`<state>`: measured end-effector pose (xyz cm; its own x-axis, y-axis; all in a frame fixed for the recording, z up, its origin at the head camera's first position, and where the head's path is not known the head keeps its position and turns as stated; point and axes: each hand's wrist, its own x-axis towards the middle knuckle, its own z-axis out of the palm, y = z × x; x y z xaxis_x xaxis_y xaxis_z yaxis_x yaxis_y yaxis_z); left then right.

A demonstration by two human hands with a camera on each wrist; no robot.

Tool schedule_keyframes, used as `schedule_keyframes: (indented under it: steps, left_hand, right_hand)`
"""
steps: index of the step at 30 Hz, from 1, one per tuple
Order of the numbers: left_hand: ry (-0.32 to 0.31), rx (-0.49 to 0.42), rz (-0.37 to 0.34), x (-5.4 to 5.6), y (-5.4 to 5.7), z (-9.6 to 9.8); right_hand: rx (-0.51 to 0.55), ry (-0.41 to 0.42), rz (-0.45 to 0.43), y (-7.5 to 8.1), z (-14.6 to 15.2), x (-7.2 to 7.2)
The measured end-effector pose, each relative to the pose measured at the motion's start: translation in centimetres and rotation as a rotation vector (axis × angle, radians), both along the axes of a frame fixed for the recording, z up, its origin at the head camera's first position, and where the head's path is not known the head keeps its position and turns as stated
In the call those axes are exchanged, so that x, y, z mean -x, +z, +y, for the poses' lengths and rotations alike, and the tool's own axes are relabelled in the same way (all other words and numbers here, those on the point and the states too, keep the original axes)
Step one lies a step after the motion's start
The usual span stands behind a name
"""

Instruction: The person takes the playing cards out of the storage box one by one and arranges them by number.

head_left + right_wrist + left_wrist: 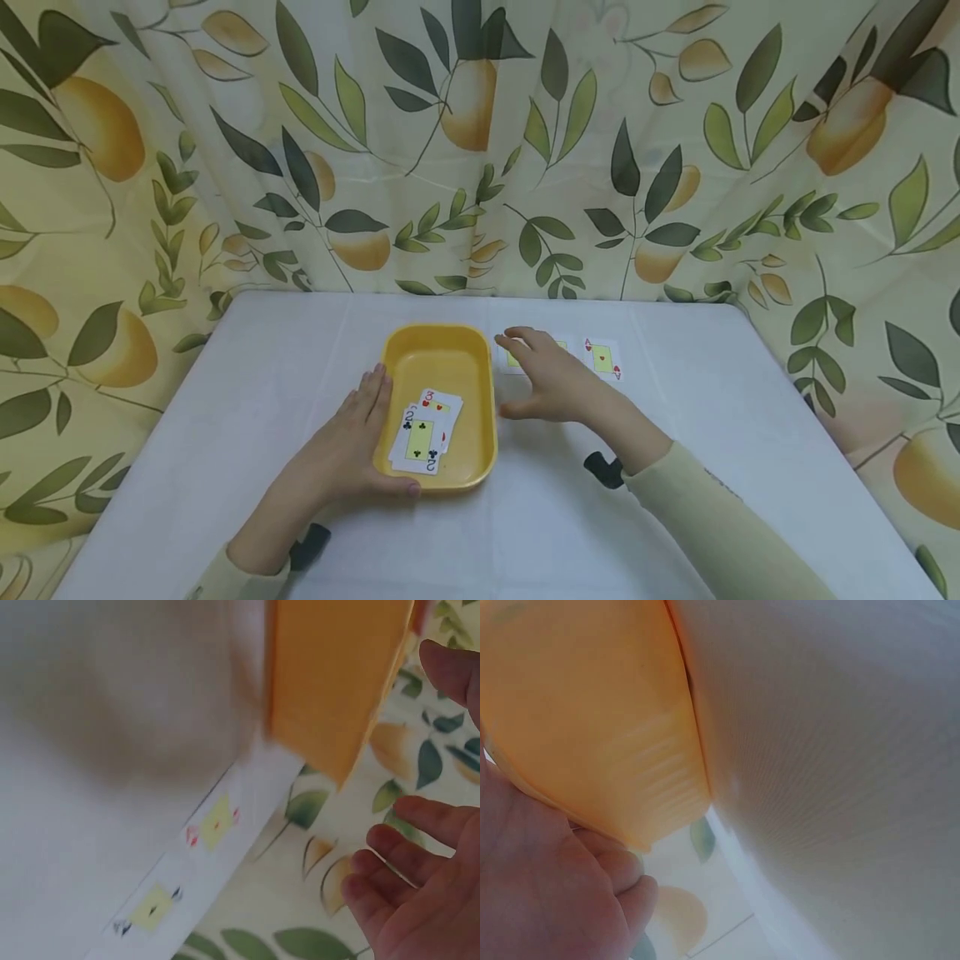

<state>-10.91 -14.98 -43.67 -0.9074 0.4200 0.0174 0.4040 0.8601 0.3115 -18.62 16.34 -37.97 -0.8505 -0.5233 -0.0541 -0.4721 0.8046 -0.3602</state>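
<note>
A yellow tray (474, 417) sits on the white table, its outer wall (592, 712) filling much of the left wrist view. Inside lie overlapping playing cards: a two of clubs (420, 442) on top and a three of hearts (438, 402) partly beneath. My left hand (348, 446) rests against the tray's left side, fingers extended along the rim, thumb at its near edge. To the right of the tray, my right hand (555, 379) holds nothing, its thumb (450, 671) and fingers spread apart. An ace of hearts (602, 358) lies beyond that hand, in a row with other cards it partly hides.
In the right wrist view, a red-marked card (216, 825) and a black-marked card (152, 909) lie near the table edge. A patterned curtain (555, 167) with fruit and leaves hangs behind the table (300, 333). Black bands (603, 469) show at both wrists.
</note>
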Motion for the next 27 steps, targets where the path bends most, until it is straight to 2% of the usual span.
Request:
schedule_keyframes:
  steps: [8,16,20,27]
  left_hand:
    - [0.004,0.02,-0.021,0.0,0.0,-0.1]
    - [0.001,0.024,-0.021,-0.2,0.2,-0.1]
    - [-0.007,0.022,-0.011,-0.1,0.1,-0.2]
    - [-0.027,0.01,0.013,0.0,0.0,-0.2]
  right_hand:
    - [0.029,0.042,-0.052,-0.7,-3.9,-1.6]
    - [0.031,0.175,-0.031,-1.6,-6.8,-2.5]
    - [-0.008,0.205,-0.028,-2.0,-8.2,-2.7]
    - [-0.145,0.236,-0.009,-3.0,-10.4,-3.1]
